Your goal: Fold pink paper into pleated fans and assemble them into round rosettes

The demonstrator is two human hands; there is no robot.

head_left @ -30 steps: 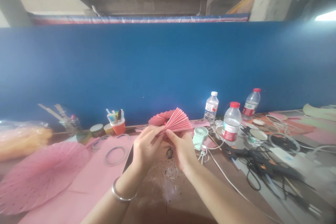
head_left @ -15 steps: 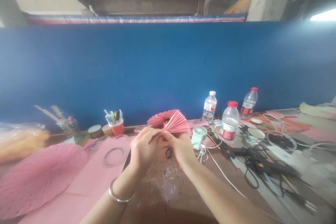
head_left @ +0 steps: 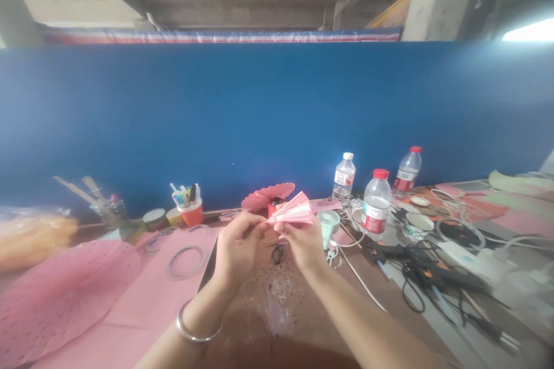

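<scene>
A pleated pink paper fan (head_left: 295, 209) is held between both hands above the brown board. My left hand (head_left: 239, 244) is closed in a pinch on its narrow gathered end. With thumb and fingers, my right hand (head_left: 303, 242) grips the folded pleats at their lower edge. Just behind stands a red object with a dark top (head_left: 274, 206), partly hidden by the held paper. A second pleated pink piece (head_left: 259, 197) with a scalloped edge spreads out beside it, to the left.
Pink sheets (head_left: 160, 282) and a large pleated pink piece (head_left: 73, 294) lie left. A pen cup (head_left: 193, 213) stands behind. At right are a small green fan (head_left: 328, 225), bottles (head_left: 376, 204), and tangled cables (head_left: 415, 277). A blue partition (head_left: 259, 109) rises behind.
The held fan has folded narrower and tilted, its pleats drawn closer together. My right hand has shifted slightly and now grips more of the pleats; more of the rear scalloped piece's right side shows.
</scene>
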